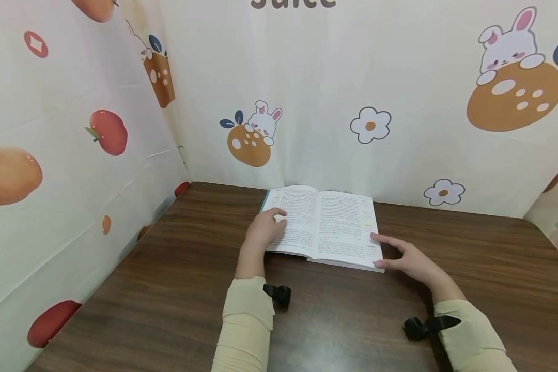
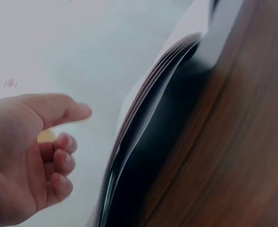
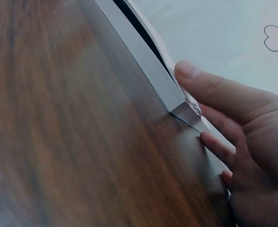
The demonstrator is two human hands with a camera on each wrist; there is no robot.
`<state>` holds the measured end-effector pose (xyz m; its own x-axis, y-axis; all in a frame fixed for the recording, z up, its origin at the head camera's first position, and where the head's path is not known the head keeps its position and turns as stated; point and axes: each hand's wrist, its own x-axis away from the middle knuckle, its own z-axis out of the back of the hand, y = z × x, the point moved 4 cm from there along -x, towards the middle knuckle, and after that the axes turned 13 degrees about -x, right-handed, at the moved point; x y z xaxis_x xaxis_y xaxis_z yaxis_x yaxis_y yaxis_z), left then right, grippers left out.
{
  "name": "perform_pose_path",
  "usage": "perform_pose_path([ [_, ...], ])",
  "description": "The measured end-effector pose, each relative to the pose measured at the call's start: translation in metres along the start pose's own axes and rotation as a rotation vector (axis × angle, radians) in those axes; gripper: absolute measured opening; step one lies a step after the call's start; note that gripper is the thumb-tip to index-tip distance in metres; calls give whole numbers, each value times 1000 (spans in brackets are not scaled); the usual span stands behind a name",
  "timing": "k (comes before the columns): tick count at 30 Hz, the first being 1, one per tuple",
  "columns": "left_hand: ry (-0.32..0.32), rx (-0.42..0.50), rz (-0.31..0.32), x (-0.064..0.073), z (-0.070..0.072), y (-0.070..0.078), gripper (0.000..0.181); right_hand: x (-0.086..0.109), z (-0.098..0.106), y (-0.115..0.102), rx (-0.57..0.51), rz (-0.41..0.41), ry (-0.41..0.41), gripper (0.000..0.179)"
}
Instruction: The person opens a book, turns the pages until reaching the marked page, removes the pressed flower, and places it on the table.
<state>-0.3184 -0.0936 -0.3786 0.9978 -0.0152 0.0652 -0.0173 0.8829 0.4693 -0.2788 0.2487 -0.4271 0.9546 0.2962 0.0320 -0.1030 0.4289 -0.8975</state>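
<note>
An open book [image 1: 341, 222] with printed pages lies on the wooden table, near the wall cloth. Over its left page is my left hand [image 1: 265, 227], its fingers loosely curled and holding nothing. In the left wrist view this left hand [image 2: 21, 156] has its thumb stretched out beside the lifted page edges [image 2: 153, 90]. My right hand [image 1: 414, 263] is at the lower right corner of the book, thumb and index finger spread apart. Close up, the right thumb [image 3: 191, 75] rests at the page corner, and other fingers are by the side of the page block [image 3: 143, 66].
Brown table surface [image 1: 335, 320] extends in front and to both sides of the book. A white cloth [image 1: 316, 103] printed with rabbits, fruit and flowers hangs behind and at the left. Black wrist straps [image 1: 279, 294] sit on both sleeves.
</note>
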Motion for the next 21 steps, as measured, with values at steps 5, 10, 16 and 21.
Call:
perform_pose_path([
  [5, -27, 15, -238, 5, -13, 42, 27, -1, -2, -1, -35, 46, 2, 63],
  [10, -54, 34, -424, 17, -25, 79, 25, -2, -4, -1, -33, 107, 21, 45],
  [16, -113, -11, -483, 22, -43, 98, 24, -3, -4, 0, -11, 110, 67, 38],
  [21, -153, -40, -485, 23, -54, 102, 25, -4, -4, 1, 13, 95, 95, 39],
])
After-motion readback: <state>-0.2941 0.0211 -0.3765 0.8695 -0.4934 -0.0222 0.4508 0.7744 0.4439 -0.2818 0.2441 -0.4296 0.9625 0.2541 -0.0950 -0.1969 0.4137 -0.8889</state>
